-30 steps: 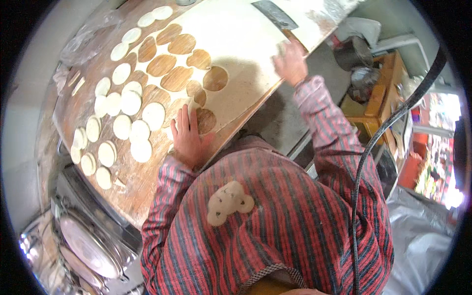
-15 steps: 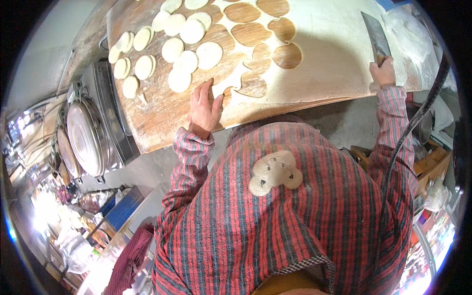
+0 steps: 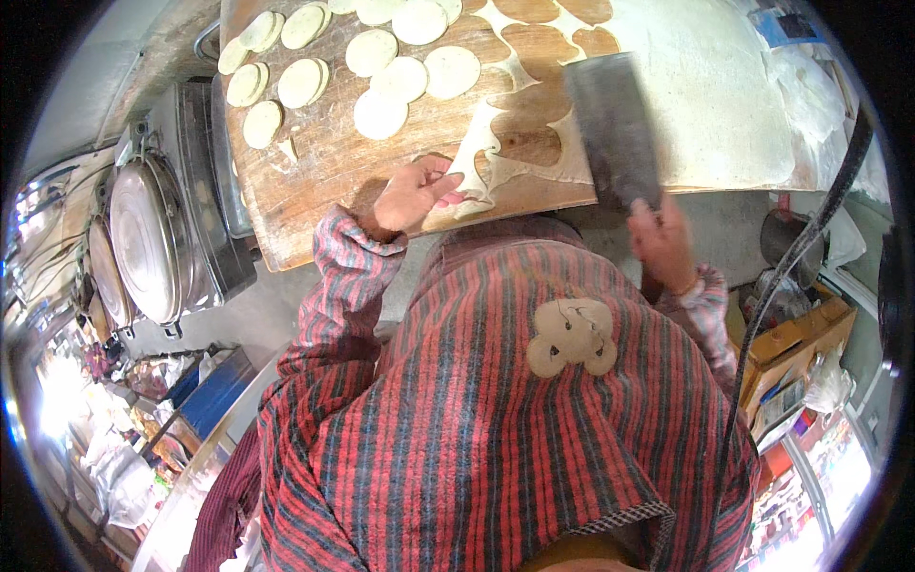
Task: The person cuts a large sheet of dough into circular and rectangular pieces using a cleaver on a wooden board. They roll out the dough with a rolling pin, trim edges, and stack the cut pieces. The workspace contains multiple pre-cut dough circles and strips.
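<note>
Pale dough scrap (image 3: 496,157), the lacy web left after rounds are cut out, lies on the near part of the wooden board (image 3: 315,181), and that board is our landmark throughout. We press it down with our left hand (image 3: 412,194), fingers spread flat on the near corner of the web, not clamped around anything. Our right hand (image 3: 658,238) is closed on the handle of a broad cleaver (image 3: 610,129), whose blade hangs above the web toward the board's near edge. To do this step well, we judge that we should keep the left fingers clear of the blade, hold the thin strands still so they do not stretch, and bring the flat edge low to the board so it lifts or parts the dough cleanly. Cut dough rounds (image 3: 381,81) sit further up the board, apart from the scrap, and should stay undisturbed. Left of the board stand round metal steamer lids (image 3: 143,238).
</note>
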Demonstrator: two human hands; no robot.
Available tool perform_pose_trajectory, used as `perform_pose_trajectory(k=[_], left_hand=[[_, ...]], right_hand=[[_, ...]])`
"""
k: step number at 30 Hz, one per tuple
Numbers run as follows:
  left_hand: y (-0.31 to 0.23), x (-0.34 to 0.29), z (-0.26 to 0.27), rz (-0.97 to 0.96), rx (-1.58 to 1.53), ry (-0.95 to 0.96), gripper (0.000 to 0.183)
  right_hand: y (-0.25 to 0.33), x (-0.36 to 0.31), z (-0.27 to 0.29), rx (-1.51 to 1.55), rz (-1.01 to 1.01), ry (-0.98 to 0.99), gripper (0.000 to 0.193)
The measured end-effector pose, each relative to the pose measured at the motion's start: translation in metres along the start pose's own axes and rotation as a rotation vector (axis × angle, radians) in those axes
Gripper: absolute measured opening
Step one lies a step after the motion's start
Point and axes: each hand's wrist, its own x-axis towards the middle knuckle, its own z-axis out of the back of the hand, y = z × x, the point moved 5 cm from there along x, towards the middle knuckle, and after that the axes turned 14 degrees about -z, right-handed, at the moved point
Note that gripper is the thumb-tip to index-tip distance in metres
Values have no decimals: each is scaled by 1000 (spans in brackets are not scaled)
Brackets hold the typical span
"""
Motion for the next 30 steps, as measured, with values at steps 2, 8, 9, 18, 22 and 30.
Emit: perform_pose_trajectory(k=[2, 8, 9, 18, 22, 30], left_hand=[[-3, 8, 2, 53, 173, 14, 31], [-19, 56, 5, -151, 276, -81, 27], [-19, 62, 3, -183, 354, -25, 26], [-6, 42, 14, -292, 421, -131, 30], [-7, 30, -18, -394, 338, -199, 54], [-19, 30, -35, -392, 421, 21, 40]], right_hand=[[10, -11, -29, -95, 71, -6, 35], [6, -27, -69, -65, 120, 16, 33], [6, -27, -70, -88, 96, 0, 32], [42, 28, -61, -181, 201, -265, 29], [50, 55, -65, -238, 196, -373, 29], [65, -20, -52, -151, -28, -236, 31]])
